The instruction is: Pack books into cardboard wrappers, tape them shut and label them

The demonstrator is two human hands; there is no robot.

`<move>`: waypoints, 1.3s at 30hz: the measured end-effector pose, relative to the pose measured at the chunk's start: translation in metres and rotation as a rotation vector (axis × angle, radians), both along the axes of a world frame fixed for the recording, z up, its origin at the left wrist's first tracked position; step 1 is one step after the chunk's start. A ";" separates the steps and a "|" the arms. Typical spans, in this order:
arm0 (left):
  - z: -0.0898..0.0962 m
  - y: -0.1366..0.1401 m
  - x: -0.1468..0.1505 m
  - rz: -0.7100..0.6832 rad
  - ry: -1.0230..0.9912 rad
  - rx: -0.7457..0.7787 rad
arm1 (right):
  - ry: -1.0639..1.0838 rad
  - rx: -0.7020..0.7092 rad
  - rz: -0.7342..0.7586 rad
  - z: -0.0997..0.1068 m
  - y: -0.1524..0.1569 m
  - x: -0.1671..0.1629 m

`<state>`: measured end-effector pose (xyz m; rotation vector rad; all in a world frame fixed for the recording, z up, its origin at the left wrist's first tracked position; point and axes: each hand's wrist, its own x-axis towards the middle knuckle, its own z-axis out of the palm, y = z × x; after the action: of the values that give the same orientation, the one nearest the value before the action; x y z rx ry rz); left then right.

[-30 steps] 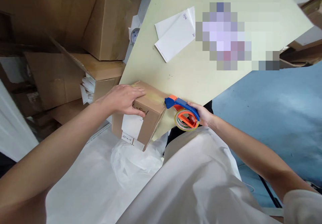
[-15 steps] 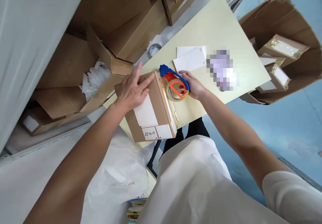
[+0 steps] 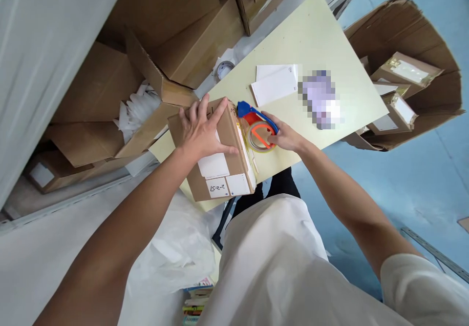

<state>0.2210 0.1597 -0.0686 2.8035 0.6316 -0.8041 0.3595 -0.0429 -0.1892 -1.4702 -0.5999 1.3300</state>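
A brown cardboard box (image 3: 196, 185) with white labels on its top stands on the pale yellow table (image 3: 311, 28). Spread across the box's upper face is my left hand (image 3: 203, 133), its fingers apart and lying flat. My right hand (image 3: 286, 133) grips a blue and orange tape dispenser (image 3: 262, 136) loaded with a roll of tape. The dispenser's blue tip is close beside the box's right side; I cannot tell whether it touches. Part of that side carries clear, shiny tape and a paper edge.
White paper slips (image 3: 276, 87) and a pixelated object (image 3: 319, 99) lie farther along the table. A tape roll (image 3: 224, 69) sits past its edge. Open cartons (image 3: 205, 40) line the left side. A big carton (image 3: 399, 18) holding taped boxes is at the right, and white plastic (image 3: 172, 248) hangs below.
My left hand has shifted and spread its fingers wider over the box. My right hand and the tape dispenser have moved slightly right and down.
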 end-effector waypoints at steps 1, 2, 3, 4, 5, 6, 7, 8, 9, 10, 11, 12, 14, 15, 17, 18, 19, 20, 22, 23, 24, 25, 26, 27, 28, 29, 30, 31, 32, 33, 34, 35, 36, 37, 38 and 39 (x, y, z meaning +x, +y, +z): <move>0.001 0.000 0.001 0.000 0.008 -0.006 | 0.000 -0.022 0.016 0.002 -0.011 -0.005; 0.002 0.000 0.001 -0.001 0.013 -0.011 | 0.003 -0.045 0.038 0.003 -0.023 -0.010; 0.002 0.000 0.001 -0.001 0.013 -0.014 | 0.004 -0.062 0.060 0.006 -0.033 -0.015; 0.003 -0.001 0.001 0.000 0.010 -0.013 | 0.000 -0.075 0.082 0.008 -0.042 -0.019; 0.003 -0.001 0.001 0.003 0.003 -0.007 | -0.009 -0.084 0.102 0.009 -0.048 -0.022; 0.004 -0.002 0.000 0.008 -0.004 0.002 | -0.015 -0.089 0.125 0.011 -0.051 -0.023; 0.004 -0.002 -0.002 0.017 -0.009 0.014 | -0.013 -0.093 0.152 0.012 -0.050 -0.020; 0.003 -0.002 -0.004 0.031 -0.014 0.029 | -0.002 -0.096 0.176 0.013 -0.046 -0.016; 0.002 -0.001 -0.007 0.053 -0.017 0.046 | 0.019 -0.096 0.200 0.013 -0.039 -0.008; 0.001 0.001 -0.010 0.083 -0.021 0.063 | 0.045 -0.094 0.221 0.012 -0.029 0.001; 0.000 0.003 -0.013 0.125 -0.026 0.083 | 0.070 -0.091 0.231 0.011 -0.017 0.012; -0.002 0.006 -0.015 0.179 -0.035 0.105 | 0.090 -0.090 0.225 0.010 -0.004 0.023; -0.006 0.013 -0.018 0.298 -0.071 0.155 | 0.119 -0.097 0.172 0.007 0.022 0.045; -0.008 0.016 -0.018 0.332 -0.096 0.175 | 0.134 -0.102 0.134 0.006 0.035 0.055; -0.011 0.021 -0.015 0.313 -0.141 0.183 | 0.156 -0.115 0.102 0.004 0.053 0.070; -0.012 0.022 -0.012 0.270 -0.153 0.170 | 0.161 -0.121 0.102 0.003 0.059 0.075; -0.012 0.024 -0.010 0.224 -0.155 0.152 | 0.161 -0.127 0.110 0.002 0.061 0.079; -0.012 0.024 -0.008 0.191 -0.150 0.133 | 0.158 -0.131 0.115 0.002 0.061 0.081; -0.011 0.025 -0.005 0.178 -0.132 0.110 | 0.148 -0.139 0.118 0.003 0.053 0.081; -0.010 0.025 -0.005 0.183 -0.120 0.102 | 0.141 -0.142 0.118 0.004 0.046 0.080; -0.009 0.025 -0.005 0.184 -0.105 0.092 | 0.132 -0.146 0.117 0.006 0.036 0.079; -0.008 0.025 -0.005 0.179 -0.084 0.080 | 0.124 -0.150 0.115 0.009 0.024 0.077; -0.007 0.025 -0.006 0.169 -0.057 0.069 | 0.117 -0.155 0.116 0.012 0.011 0.074; -0.007 0.025 -0.006 0.155 -0.030 0.060 | 0.110 -0.164 0.114 0.015 -0.005 0.069; -0.006 0.025 -0.007 0.143 -0.009 0.057 | 0.100 -0.177 0.110 0.018 -0.022 0.063; -0.006 0.026 -0.007 0.133 0.003 0.059 | 0.094 -0.194 0.108 0.020 -0.040 0.055; -0.006 0.026 -0.007 0.125 0.005 0.064 | 0.066 -0.228 0.086 0.022 -0.059 0.045; -0.006 0.026 -0.007 0.118 -0.001 0.068 | 0.045 -0.262 0.074 0.023 -0.076 0.033; -0.006 0.025 -0.007 0.112 -0.008 0.069 | 0.048 -0.286 0.077 0.024 -0.092 0.020; -0.006 0.025 -0.006 0.106 -0.014 0.067 | 0.057 -0.299 0.077 0.025 -0.104 0.006; -0.007 0.025 -0.006 0.101 -0.018 0.063 | 0.063 -0.297 0.067 0.025 -0.114 -0.008; -0.007 0.025 -0.007 0.103 -0.022 0.061 | 0.059 -0.286 0.048 0.025 -0.119 -0.021; -0.008 0.025 -0.008 0.115 -0.029 0.066 | 0.049 -0.276 0.018 0.025 -0.120 -0.033; -0.009 0.025 -0.011 0.142 -0.041 0.078 | 0.032 -0.268 -0.022 0.026 -0.117 -0.042; -0.011 0.026 -0.016 0.188 -0.060 0.096 | 0.012 -0.266 -0.064 0.027 -0.111 -0.048; -0.013 0.026 -0.023 0.253 -0.085 0.115 | -0.009 -0.267 -0.107 0.027 -0.101 -0.051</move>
<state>0.1982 0.1854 -0.0811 2.7615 1.0209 -0.6152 0.3086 -0.1436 -0.1620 -1.6989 -0.3528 1.3582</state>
